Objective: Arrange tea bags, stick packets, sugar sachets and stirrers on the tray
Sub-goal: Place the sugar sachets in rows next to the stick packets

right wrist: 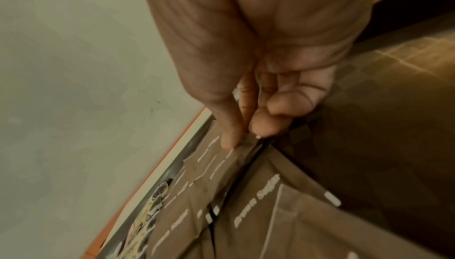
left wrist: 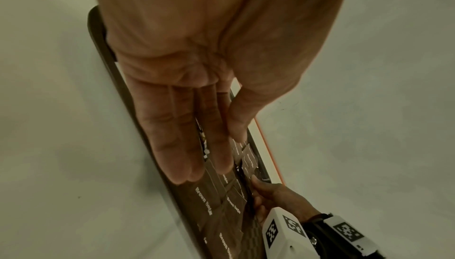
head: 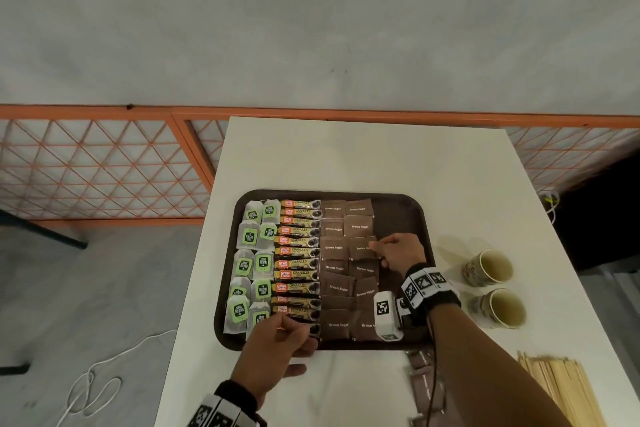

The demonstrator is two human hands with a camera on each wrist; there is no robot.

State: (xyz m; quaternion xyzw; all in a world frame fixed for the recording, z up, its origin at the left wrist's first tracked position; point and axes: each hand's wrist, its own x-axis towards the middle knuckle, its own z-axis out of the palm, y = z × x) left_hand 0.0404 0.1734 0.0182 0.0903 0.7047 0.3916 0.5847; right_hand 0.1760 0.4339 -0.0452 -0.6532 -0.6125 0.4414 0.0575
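Note:
A dark brown tray (head: 398, 215) lies on the white table. It holds tea bags (head: 249, 253) with green tags on the left, stick packets (head: 298, 251) in a middle column and brown sugar sachets (head: 334, 288) on the right. My right hand (head: 375, 247) pinches the edge of one brown sugar sachet (head: 360, 249) between thumb and forefinger (right wrist: 229, 138), low over the sachet rows. My left hand (head: 294, 331) lies with straight fingers (left wrist: 184, 146) over the nearest stick packets at the tray's (left wrist: 118, 80) front edge, holding nothing.
Two paper cups (head: 488, 267) (head: 500, 310) stand right of the tray. Wooden stirrers (head: 561, 388) lie in a pile at the near right, with loose sugar sachets (head: 424, 378) beside them. An orange lattice fence (head: 104, 166) runs behind the table.

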